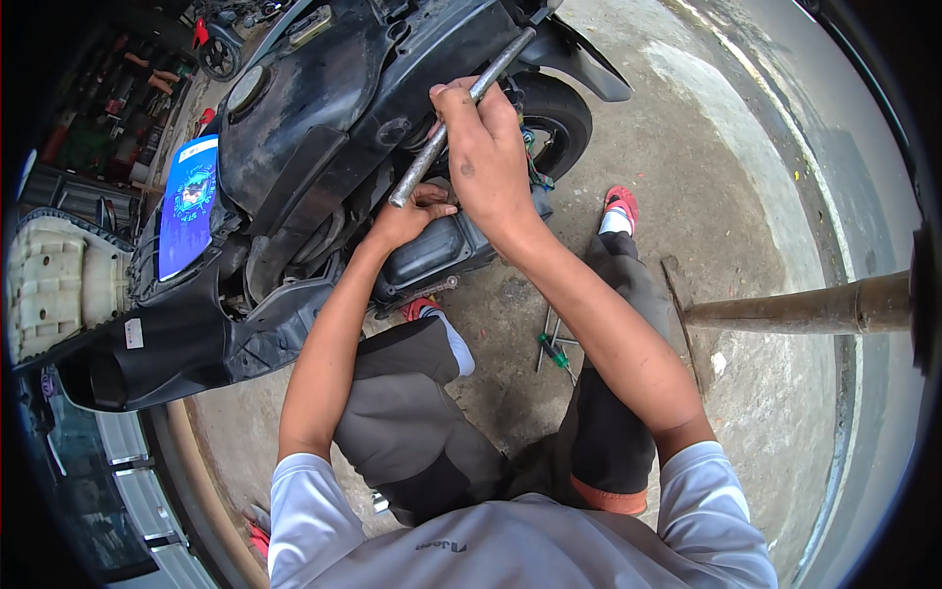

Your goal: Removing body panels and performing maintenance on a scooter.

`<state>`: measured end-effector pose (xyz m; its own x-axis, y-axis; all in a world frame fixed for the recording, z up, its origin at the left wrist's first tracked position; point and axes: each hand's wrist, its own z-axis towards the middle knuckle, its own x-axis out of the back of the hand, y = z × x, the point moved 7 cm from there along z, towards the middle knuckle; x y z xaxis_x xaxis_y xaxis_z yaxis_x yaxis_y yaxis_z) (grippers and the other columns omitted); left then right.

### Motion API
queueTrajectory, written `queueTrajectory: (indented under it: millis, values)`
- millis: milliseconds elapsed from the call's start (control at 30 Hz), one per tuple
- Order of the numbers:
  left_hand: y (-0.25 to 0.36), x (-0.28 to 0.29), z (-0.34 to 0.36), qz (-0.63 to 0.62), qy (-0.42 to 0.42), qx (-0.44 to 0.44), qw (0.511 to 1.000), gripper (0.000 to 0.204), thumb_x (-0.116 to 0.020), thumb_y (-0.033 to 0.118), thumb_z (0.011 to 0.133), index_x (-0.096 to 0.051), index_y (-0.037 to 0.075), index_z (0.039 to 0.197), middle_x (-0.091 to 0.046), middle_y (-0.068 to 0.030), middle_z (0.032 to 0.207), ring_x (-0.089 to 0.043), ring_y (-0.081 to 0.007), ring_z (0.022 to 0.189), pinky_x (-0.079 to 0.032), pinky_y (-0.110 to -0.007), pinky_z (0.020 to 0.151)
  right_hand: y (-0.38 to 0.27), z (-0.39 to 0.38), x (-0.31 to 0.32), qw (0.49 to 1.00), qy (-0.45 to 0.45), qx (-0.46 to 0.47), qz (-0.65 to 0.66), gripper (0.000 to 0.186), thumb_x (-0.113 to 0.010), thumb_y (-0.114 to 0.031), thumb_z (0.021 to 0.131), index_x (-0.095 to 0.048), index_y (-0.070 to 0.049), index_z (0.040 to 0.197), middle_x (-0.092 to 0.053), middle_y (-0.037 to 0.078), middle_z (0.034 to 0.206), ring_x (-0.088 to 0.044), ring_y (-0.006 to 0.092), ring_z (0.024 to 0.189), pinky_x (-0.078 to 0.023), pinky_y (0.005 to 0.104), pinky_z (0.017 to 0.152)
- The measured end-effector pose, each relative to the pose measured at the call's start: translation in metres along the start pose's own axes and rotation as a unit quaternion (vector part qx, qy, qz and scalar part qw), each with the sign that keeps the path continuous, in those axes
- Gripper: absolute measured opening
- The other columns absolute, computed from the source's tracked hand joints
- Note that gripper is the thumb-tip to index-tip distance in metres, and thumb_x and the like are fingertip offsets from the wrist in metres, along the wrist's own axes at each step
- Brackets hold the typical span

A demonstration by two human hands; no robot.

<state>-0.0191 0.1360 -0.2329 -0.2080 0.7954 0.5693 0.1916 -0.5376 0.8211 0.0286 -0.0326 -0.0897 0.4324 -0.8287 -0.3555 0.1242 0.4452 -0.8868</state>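
My right hand (483, 147) is closed around a grey metal bar (417, 167), which slants from the scooter's side up toward the wheel. Whether a shaft joins the bar beneath my fist is hidden. Just below it, my left hand (407, 221) reaches into the side of the black scooter (304, 167), its thumb and fingers curled together. What they grip is covered by my right hand and the bar. A black ribbed casing (427, 253) sits right under my hands, and the scooter's wheel (557, 123) lies beyond them.
A green-handled screwdriver (555, 351) and thin metal rods lie on the concrete between my legs. To the right, a bamboo pole (800, 304) juts in. A blue sheet (189, 206) rests on the scooter's left part. Another motorbike (218, 54) stands far left.
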Motion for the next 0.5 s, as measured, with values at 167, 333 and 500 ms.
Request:
queueTrajectory:
  millis: [167, 333, 500]
  values:
    - [0.038, 0.007, -0.020, -0.035, -0.077, -0.055, 0.995, 0.030, -0.049, -0.010, 0.075, -0.066, -0.002, 0.098, -0.068, -0.0076, 0.090, -0.059, -0.0125, 0.084, -0.046, -0.029, 0.079, -0.003, -0.028, -0.008, 0.994, -0.107, 0.007, 0.018, 0.019, -0.045, -0.018, 0.095, -0.050, 0.000, 0.097, -0.057, 0.006, 0.085, -0.052, 0.0111, 0.078, -0.044, 0.0267, 0.074]
    - [0.056, 0.004, -0.022, 0.023, -0.081, -0.049, 0.995, 0.032, -0.050, -0.010, 0.080, -0.064, -0.002, 0.108, -0.068, -0.0115, 0.100, -0.061, -0.0168, 0.098, -0.045, -0.030, 0.088, -0.009, -0.028, 0.000, 0.970, -0.239, -0.042, -0.026, 0.021, -0.044, -0.020, 0.097, -0.048, -0.001, 0.105, -0.057, 0.008, 0.097, -0.053, 0.0116, 0.091, -0.044, 0.0264, 0.080]
    - [0.064, 0.003, -0.021, 0.070, -0.125, -0.026, 0.989, 0.027, -0.056, -0.004, 0.085, -0.063, -0.003, 0.112, -0.067, -0.0146, 0.105, -0.062, -0.0202, 0.101, -0.045, -0.032, 0.089, -0.029, -0.033, 0.015, 0.946, -0.224, -0.021, -0.232, 0.026, -0.045, -0.022, 0.098, -0.048, 0.000, 0.110, -0.059, 0.006, 0.094, -0.057, 0.0170, 0.084, -0.046, 0.0322, 0.077]
